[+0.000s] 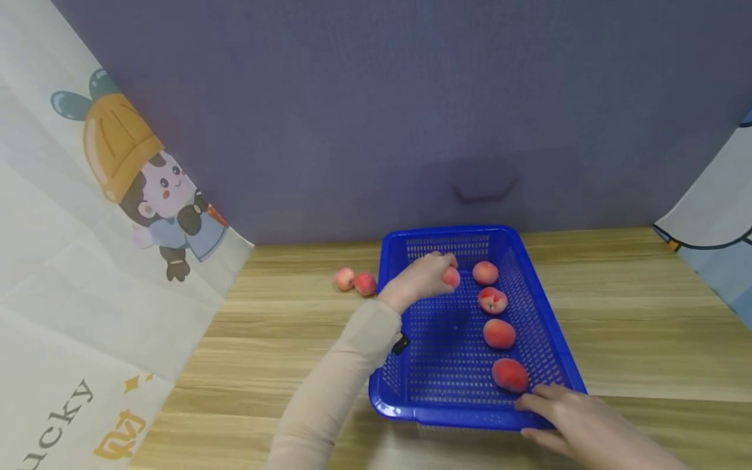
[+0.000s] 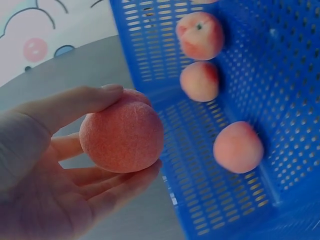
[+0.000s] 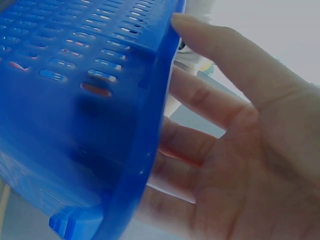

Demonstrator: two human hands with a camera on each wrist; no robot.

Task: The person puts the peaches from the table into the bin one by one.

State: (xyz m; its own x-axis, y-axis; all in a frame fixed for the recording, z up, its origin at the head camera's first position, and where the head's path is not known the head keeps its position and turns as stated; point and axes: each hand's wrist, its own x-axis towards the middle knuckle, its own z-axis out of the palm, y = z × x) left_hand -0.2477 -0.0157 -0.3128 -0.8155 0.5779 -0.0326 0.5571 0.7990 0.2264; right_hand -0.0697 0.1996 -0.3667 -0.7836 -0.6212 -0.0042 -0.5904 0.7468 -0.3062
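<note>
In the head view my left hand (image 1: 422, 279) holds a peach (image 1: 451, 277) over the upper part of the blue basket (image 1: 464, 416). The left wrist view shows thumb and fingers around this reddish peach (image 2: 122, 137). Several peaches (image 1: 499, 333) lie in a column along the basket's right side, one of them with a marked cleft and stem hollow. My right hand (image 1: 578, 418) grips the basket's near right corner. Up close, the right wrist view has its thumb at the blue rim (image 3: 145, 135) and the other fingers partly hidden behind it.
Two more peaches (image 1: 365, 284) lie side by side on the wooden table (image 1: 252, 352), left of the basket. A dark grey-purple panel (image 1: 352, 117) stands behind the table. Printed cloth (image 1: 76, 274) with a cartoon figure hangs at the left, another at the right.
</note>
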